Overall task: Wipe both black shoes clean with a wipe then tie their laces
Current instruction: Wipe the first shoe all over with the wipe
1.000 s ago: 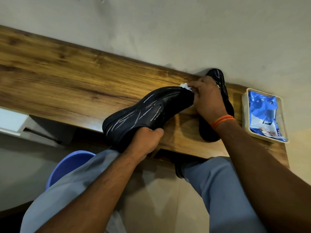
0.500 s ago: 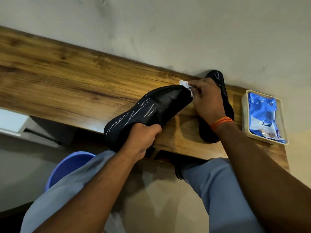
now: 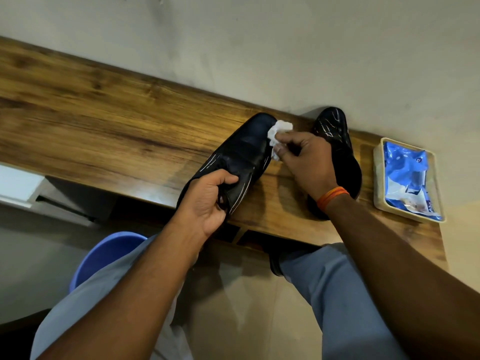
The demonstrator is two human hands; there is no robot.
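Wiping 1 of 2 shoes.

— How is the scene lit?
— A dim, warm light is given from above; a pale sheen is seen on the desk near its front edge, and soft shadows are cast beside the held shoe.
— Is glare noted?
— Thin bright streaks are caught on the second shoe, and the blue wipe packet is mildly reflective.
— And sharpness?
— The centre is rendered fairly sharp; the desk's left part is smeared by blur, and straight edges are bent by the wide lens.
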